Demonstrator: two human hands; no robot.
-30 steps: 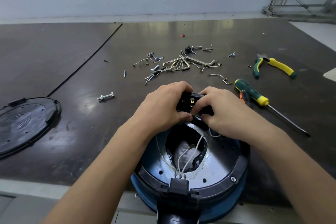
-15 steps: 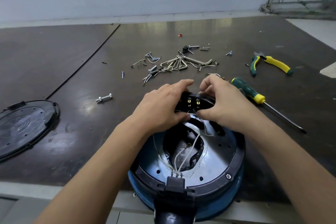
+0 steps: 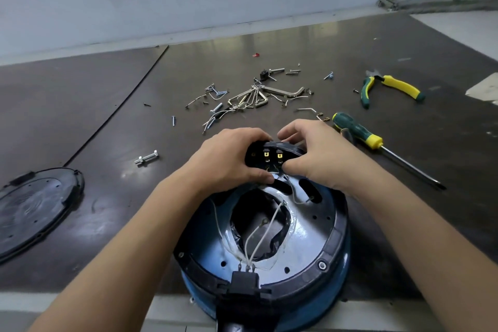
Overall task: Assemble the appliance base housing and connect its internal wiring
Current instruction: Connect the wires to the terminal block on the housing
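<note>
A round blue appliance base housing (image 3: 318,240) lies upside down at the table's near edge, its dark inner plate open with white wires (image 3: 258,237) running to a black connector block (image 3: 244,281) at the front. At the housing's far rim, a black curved terminal piece (image 3: 272,155) with brass tabs is held from both sides. My left hand (image 3: 229,159) grips its left end. My right hand (image 3: 312,153) grips its right end, thumb by the tabs. A thin wire (image 3: 293,194) trails from under the piece.
A round black bottom cover (image 3: 32,210) lies at the left. A bolt (image 3: 147,158) sits left of my hands. Hex keys and loose screws (image 3: 250,97) are scattered beyond them. A green-yellow screwdriver (image 3: 358,131) and pliers (image 3: 390,87) lie to the right.
Both hands have tilted the terminal piece up and back, so its brass tabs now face the camera. My right hand's fingers have shifted over the top of the piece.
</note>
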